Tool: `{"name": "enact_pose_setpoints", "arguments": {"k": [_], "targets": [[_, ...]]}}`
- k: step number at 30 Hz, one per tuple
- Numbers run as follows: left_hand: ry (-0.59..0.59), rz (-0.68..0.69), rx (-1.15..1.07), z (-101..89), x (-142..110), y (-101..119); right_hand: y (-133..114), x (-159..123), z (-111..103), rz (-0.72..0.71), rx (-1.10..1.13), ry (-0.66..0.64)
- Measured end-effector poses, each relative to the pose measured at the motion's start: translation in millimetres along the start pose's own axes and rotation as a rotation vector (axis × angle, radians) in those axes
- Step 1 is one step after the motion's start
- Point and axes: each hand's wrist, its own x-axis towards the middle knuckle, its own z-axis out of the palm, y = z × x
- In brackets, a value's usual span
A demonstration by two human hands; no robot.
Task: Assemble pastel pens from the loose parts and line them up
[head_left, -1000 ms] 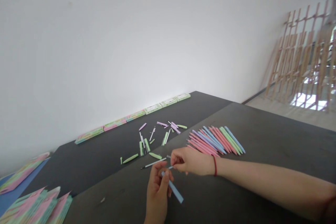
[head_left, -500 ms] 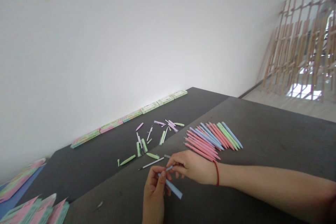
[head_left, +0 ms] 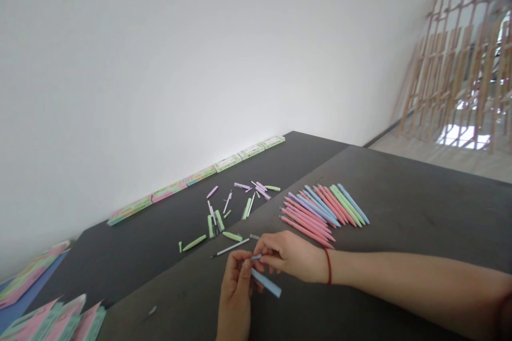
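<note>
Between thumb and fingers, my left hand [head_left: 237, 287] grips a light blue pen barrel [head_left: 267, 283] that slants down to the right. My right hand [head_left: 286, 256], with a red cord at the wrist, pinches a small light blue pen part [head_left: 256, 257] close to my left fingertips. Whether that part touches the barrel is hidden by the fingers. Just beyond my hands lie a white refill with a dark tip [head_left: 230, 248] and a green pen barrel [head_left: 232, 236]. To the right, pink, purple, blue and green pens [head_left: 324, 208] lie side by side.
Loose green and purple pen parts [head_left: 216, 221] with white refills are scattered over the dark table [head_left: 168, 245]. Flat boxes [head_left: 170, 191] line the wall edge. Pastel packets [head_left: 60, 319] lie at the lower left, more on a blue surface [head_left: 38, 287]. A wooden lattice [head_left: 460, 64] stands far right.
The small blue part in my right hand has turned from slanting to nearly level beside my left fingertips. Both hands keep their grip. The whole view has shifted slightly.
</note>
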Motion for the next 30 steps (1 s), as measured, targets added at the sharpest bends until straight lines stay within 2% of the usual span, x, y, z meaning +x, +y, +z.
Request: {"name": "enact_pose_setpoints", "arguments": {"k": [5, 7, 10, 14, 16, 20, 23, 30], "targets": [[-0.009, -0.018, -0.024, 1.9, -1, 1, 8, 5, 4, 0.089, 0.175, 0.044], [0.038, -0.018, -0.063, 1.4, -1, 2, 10, 9, 2, 0.136, 0.289, 0.073], [0.172, -0.025, -0.184, -1.8, 3, 4, 6, 13, -6, 0.167, 0.368, 0.103], [0.384, -0.012, -0.323, -8.3, 10, 6, -5, 11, -23, 0.13, 0.172, 0.087], [0.418, 0.009, -0.329, -10.2, 13, 6, -10, 7, -30, 0.091, -0.015, 0.064], [0.37, 0.028, -0.27, -10.3, 14, 4, -17, 3, -37, 0.017, -0.352, 0.082], [0.332, 0.038, -0.146, -10.9, 11, 2, -18, 3, -37, -0.009, -0.496, 0.121], [0.229, 0.115, 0.179, -10.9, 6, 6, -17, 3, -34, 0.001, -0.513, 0.05]]}}
